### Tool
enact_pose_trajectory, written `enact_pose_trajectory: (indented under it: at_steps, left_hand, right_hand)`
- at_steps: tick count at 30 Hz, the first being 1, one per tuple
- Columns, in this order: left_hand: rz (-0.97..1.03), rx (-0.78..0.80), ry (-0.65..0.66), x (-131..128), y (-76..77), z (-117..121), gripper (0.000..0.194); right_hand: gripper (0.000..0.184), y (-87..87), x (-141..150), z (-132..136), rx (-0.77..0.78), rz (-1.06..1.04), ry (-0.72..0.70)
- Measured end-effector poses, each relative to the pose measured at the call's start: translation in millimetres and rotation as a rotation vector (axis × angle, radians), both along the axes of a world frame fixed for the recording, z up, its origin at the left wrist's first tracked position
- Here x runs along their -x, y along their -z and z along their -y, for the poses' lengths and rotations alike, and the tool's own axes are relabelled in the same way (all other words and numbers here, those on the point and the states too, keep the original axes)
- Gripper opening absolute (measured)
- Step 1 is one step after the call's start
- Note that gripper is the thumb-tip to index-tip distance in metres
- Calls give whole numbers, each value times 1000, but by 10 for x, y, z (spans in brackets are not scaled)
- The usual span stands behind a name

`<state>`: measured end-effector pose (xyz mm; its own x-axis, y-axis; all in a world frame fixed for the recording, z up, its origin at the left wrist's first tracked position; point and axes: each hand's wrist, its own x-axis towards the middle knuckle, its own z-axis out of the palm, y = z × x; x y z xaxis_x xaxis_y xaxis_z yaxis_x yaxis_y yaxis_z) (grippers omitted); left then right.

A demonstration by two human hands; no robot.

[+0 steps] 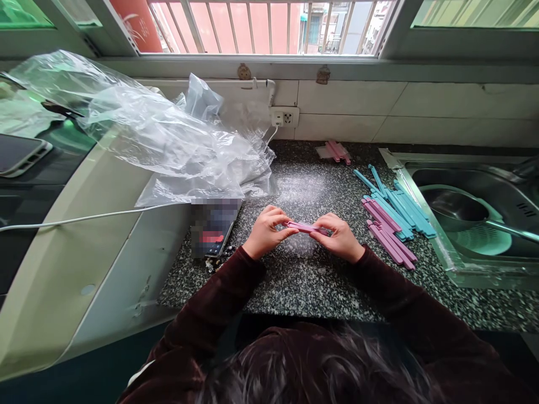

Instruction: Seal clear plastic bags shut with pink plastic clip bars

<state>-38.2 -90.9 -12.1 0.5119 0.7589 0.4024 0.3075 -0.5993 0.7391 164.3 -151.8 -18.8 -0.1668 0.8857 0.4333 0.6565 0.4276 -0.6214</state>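
Observation:
Over the speckled granite counter (295, 280) I hold one pink plastic strip (306, 227) by both ends. My left hand (266, 232) pinches its left end and my right hand (339, 237) pinches its right end, fingers curled round it. To the right lies a pile of pink strips (389, 235) and beside it a pile of teal strips (396, 205). A few more pink strips (338, 151) lie by the back wall.
A big crumpled clear plastic bag (168, 134) covers the left side. A phone (214, 227) lies on the counter with a white cable (84, 217) running left. A steel sink (475, 219) with a teal colander and a ladle sits at right. A wall socket (284, 116) is behind.

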Motion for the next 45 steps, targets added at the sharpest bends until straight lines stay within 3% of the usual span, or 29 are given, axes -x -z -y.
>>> enact_pose_trajectory:
  at_steps: [19, 34, 45]
  left_hand:
    - [-4, -78, -25, -21, 91, -3, 24]
    - [131, 127, -87, 13, 30, -39, 24]
    - [121, 168, -70, 3, 38, -42, 26]
  right_hand:
    - [14, 25, -13, -11, -1, 64, 25]
    - [14, -27, -83, -20, 42, -92, 85]
    - [15, -56, -91, -13, 91, -73, 71]
